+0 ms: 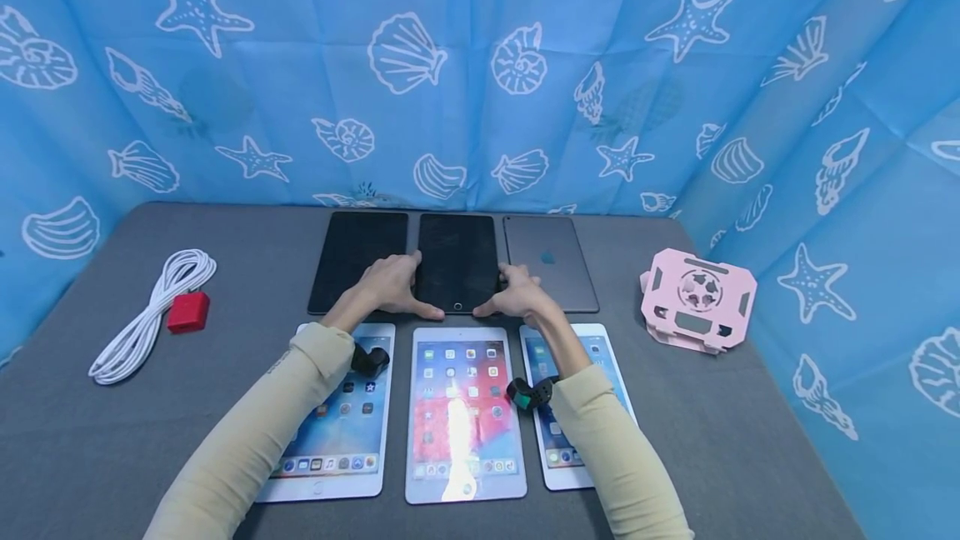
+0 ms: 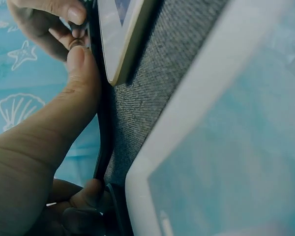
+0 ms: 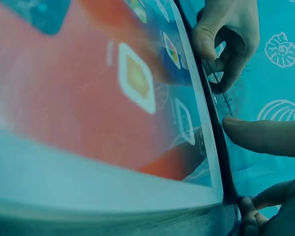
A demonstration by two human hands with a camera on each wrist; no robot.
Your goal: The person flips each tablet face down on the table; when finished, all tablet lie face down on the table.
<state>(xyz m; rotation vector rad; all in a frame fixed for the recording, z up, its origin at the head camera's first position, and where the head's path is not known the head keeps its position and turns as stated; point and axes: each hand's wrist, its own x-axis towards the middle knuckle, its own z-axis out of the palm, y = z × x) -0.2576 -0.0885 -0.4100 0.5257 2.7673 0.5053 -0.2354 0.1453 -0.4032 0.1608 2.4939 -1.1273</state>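
In the back row of the head view, a black-fronted tablet [image 1: 456,261] with a round home button lies between my hands. My left hand [image 1: 388,283] holds its left side, thumb at the near edge. On the other side, my right hand [image 1: 517,293] holds the right edge, its thumb near the bottom corner. Another dark tablet [image 1: 358,261] lies to the left, and a grey tablet [image 1: 558,265] lies back up to the right. The right wrist view shows the right thumb [image 3: 265,136] stretched along the edge; the fingertips under the tablet are partly hidden.
Three white tablets with lit screens lie nearer: left [image 1: 345,415], middle [image 1: 467,415] and right [image 1: 558,440], the outer two partly under my forearms. A coiled white cable [image 1: 150,319] and red block [image 1: 188,312] lie left. A pink bracket-like stand [image 1: 699,300] is at right.
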